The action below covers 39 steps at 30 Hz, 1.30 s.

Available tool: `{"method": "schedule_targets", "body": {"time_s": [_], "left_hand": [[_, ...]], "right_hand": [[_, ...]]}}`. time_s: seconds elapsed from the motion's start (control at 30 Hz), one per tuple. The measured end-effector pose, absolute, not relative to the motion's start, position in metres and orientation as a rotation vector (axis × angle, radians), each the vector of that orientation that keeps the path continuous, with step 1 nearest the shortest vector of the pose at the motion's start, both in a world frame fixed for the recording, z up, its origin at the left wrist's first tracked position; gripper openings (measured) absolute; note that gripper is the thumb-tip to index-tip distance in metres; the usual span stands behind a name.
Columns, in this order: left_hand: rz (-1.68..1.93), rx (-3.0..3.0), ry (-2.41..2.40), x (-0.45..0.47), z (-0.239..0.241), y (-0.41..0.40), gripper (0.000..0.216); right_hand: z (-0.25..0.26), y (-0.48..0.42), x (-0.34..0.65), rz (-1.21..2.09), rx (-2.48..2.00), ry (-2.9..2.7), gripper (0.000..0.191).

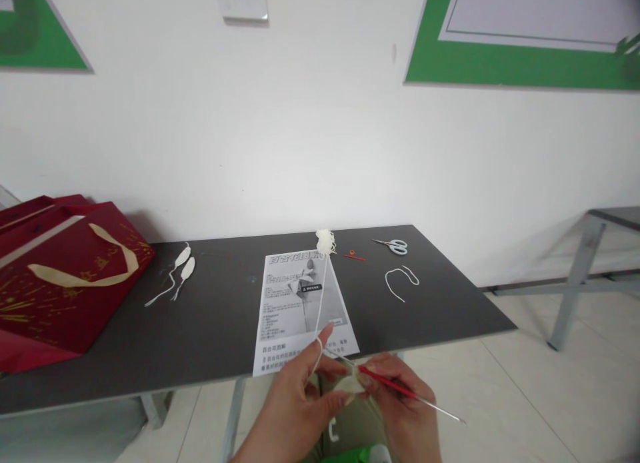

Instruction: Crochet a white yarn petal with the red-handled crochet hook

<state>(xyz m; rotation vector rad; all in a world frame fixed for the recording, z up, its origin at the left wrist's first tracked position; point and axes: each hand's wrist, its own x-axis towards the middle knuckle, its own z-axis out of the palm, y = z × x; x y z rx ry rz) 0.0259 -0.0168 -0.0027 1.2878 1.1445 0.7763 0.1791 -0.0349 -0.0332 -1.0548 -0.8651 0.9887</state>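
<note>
My left hand (300,396) pinches a small cream crocheted piece (350,385) in front of the table's near edge, with white yarn (323,296) looped over its raised index finger. The yarn runs up across the instruction sheet (300,313) to a small yarn bundle (325,241). My right hand (405,406) grips a red-handled crochet hook (395,385), its tip at the crocheted piece and its metal end pointing right.
On the dark table (220,330) lie two finished white petals with tails (184,266), a loose yarn strand (400,280), white scissors (395,246) and small red bits (354,254). A red gift bag (65,276) sits at the left. Another table frame (585,270) stands right.
</note>
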Motion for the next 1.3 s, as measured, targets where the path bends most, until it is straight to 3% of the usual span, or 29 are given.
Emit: {"method": "schedule_targets", "body": {"time_s": [0.3, 0.5, 0.7, 1.3], "left_hand": [[0.909, 1.192, 1.092, 0.036, -0.013, -0.017, 0.074], [0.954, 1.134, 1.071, 0.033, -0.013, -0.014, 0.082], [0.923, 1.094, 1.014, 0.031, -0.01, -0.015, 0.091], [0.909, 0.998, 0.947, 0.03, -0.014, -0.016, 0.076]], "right_hand": [[-0.037, -0.036, 0.177, 0.954, -1.093, -0.834, 0.011], [-0.043, -0.038, 0.173, 1.182, -1.079, -0.636, 0.016], [-0.042, -0.041, 0.172, 1.15, -1.102, -0.704, 0.015], [-0.039, -0.046, 0.181, 1.269, -0.989, -0.6, 0.02]]}}
